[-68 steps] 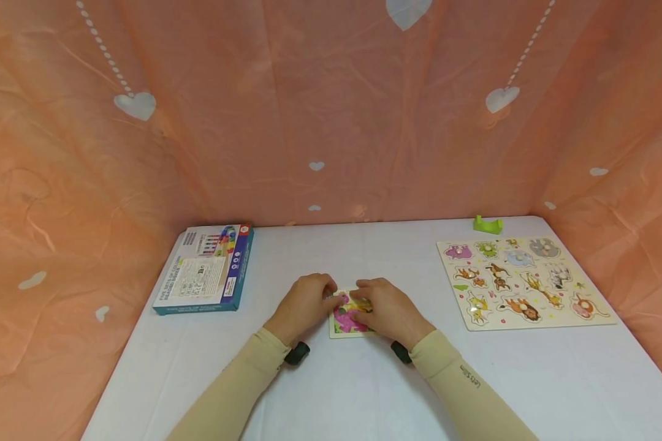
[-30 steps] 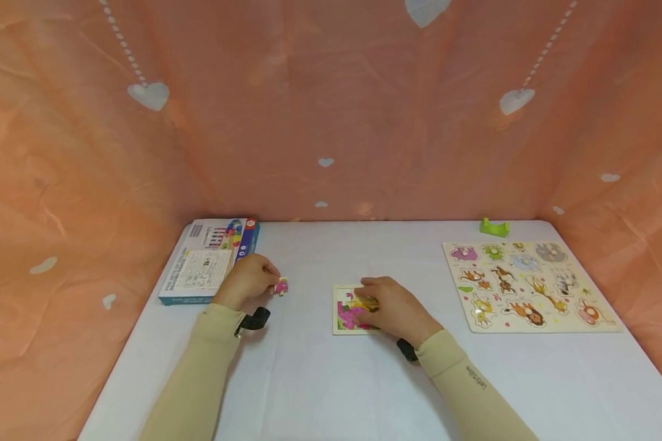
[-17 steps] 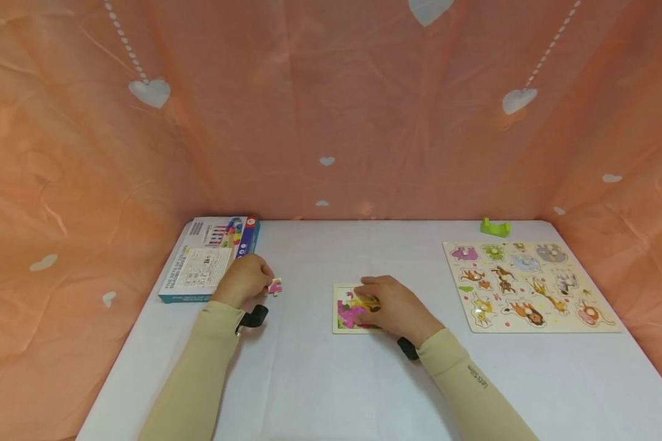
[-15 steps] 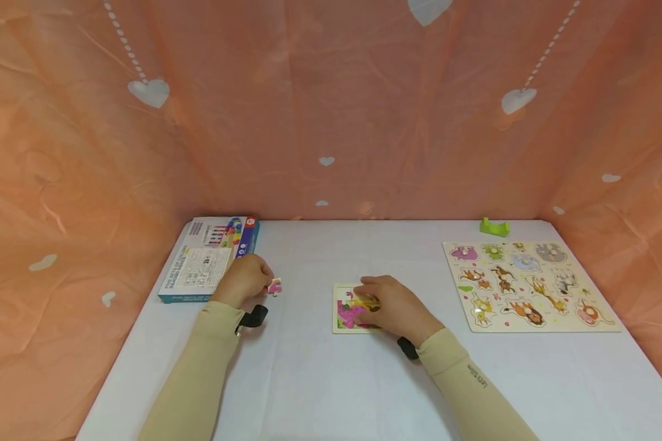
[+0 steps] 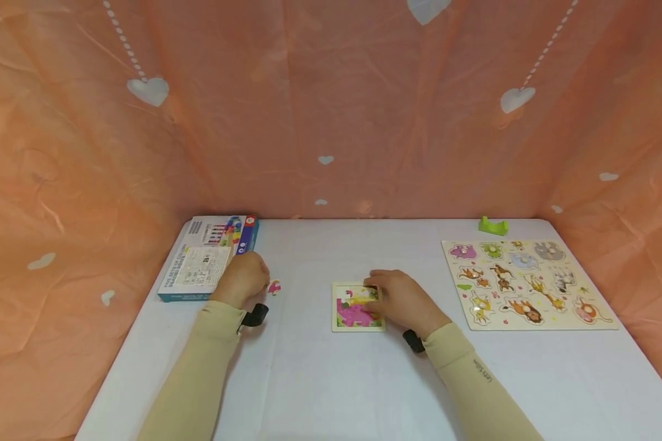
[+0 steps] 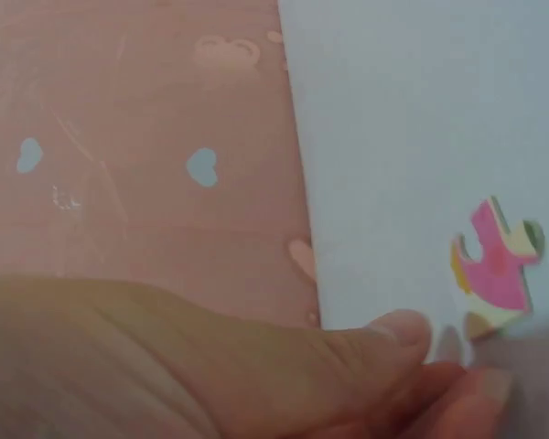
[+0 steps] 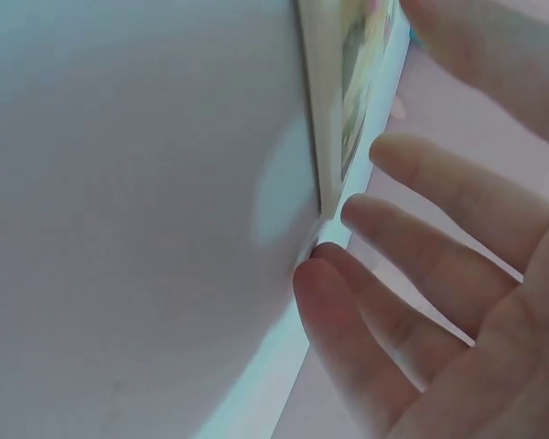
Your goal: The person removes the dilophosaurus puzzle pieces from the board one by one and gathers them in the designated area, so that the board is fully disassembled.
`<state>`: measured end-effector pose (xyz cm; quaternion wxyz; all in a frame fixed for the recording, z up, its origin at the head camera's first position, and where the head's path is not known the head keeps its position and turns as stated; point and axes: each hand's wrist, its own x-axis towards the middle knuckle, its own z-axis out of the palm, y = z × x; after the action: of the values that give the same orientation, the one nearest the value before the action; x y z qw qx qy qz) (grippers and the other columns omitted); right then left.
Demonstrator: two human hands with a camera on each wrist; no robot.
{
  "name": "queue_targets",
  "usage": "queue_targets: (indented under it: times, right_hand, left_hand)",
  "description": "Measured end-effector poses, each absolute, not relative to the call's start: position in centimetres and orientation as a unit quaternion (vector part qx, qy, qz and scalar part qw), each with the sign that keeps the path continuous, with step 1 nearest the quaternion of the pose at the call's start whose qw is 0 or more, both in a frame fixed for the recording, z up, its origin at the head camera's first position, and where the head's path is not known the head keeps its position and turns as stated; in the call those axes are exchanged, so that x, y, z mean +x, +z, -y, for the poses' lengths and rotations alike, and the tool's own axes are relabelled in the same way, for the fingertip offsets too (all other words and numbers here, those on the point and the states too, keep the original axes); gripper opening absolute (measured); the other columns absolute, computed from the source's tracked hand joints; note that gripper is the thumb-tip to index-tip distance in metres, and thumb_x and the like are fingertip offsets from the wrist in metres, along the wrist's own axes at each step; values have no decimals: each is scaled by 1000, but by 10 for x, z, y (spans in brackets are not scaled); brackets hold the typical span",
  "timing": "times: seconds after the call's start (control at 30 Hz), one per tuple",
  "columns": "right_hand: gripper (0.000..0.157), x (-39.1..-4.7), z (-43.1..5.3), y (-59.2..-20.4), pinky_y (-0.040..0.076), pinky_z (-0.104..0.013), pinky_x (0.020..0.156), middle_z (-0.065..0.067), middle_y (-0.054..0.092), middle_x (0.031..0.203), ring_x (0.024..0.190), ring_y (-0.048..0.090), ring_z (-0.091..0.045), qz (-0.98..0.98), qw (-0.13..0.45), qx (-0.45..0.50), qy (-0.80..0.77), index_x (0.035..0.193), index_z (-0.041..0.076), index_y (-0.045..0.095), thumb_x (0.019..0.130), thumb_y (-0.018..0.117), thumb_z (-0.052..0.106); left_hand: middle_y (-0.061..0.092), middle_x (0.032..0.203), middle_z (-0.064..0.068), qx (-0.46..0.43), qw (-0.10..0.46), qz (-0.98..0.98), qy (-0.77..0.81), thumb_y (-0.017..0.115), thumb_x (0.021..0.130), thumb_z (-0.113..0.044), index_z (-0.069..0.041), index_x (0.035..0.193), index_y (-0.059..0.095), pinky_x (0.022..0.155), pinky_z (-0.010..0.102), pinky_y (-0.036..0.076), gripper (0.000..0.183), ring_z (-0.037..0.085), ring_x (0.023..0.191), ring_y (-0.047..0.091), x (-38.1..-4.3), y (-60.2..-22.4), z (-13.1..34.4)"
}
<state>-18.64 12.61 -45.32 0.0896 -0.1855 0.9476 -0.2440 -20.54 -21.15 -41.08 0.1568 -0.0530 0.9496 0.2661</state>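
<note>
A small jigsaw piece (image 5: 274, 287), pink with a pale edge, lies on the white table left of centre. Beside it is my left hand (image 5: 241, 278), palm down with loosely bent fingers. In the left wrist view the thumb and fingertips sit close to the piece (image 6: 500, 270), apparently apart from it, and nothing shows in their grip. At centre lies a small square jigsaw tray (image 5: 353, 329) with a pink and yellow picture and pale gaps at its upper left. My right hand (image 5: 405, 299) hovers over its right side, fingers spread; contact is unclear.
A flat blue-and-white box (image 5: 198, 266) lies at the back left, partly behind the left hand. On the right rests a large animal peg-puzzle board (image 5: 557, 320). Behind it stands a green plastic holder (image 5: 493, 227). An orange curtain (image 5: 331, 110) closes off the back and sides.
My left hand has carried the piece leftward from the tray, turned it and let it go. My right hand has shifted slightly right, uncovering more of the tray.
</note>
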Motion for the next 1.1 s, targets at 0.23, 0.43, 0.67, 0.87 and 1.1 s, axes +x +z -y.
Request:
queue_targets:
  times: [0.23,0.43,0.67,0.87,1.1]
  right_hand:
    - [49,-190,-131,-455,43,-54,123,-12,64,154,146,57,-37,-948,81,-184,-248,137,10,75,95,85,32]
    - [42,-191,-132,-456,45,-55,122,-14,67,150,143,60,-39,-945,72,-197,-249,132,10,77,93,86,26]
    - [31,-191,-132,-455,48,-55,119,-11,72,143,139,64,-37,-939,73,-184,-283,120,12,82,92,87,24]
    - [30,-191,-130,-455,51,-54,116,-9,76,137,134,68,-35,-939,73,-173,-289,119,13,83,91,88,25]
    - [31,-189,-131,-455,51,-54,116,-9,76,137,136,67,-35,-939,82,-161,-293,120,12,84,92,88,25]
  left_hand:
    - [76,98,8,18,90,-940,330,71,101,-15,-7,101,79,87,42,57,11,24,92,66,-198,-420,167]
    - [73,90,-1,98,110,-930,337,78,98,-19,-15,94,81,87,38,55,7,19,90,62,-193,-436,115]
    - [73,88,-3,105,148,-928,325,83,96,-24,-14,93,81,83,36,54,11,19,90,62,-199,-436,93]
    - [74,89,-1,101,152,-928,325,85,93,-21,-12,94,81,85,36,54,10,18,90,63,-200,-439,90]
    - [74,88,-1,110,135,-930,323,85,92,-21,-10,95,81,79,32,53,11,16,86,63,-199,-444,88]
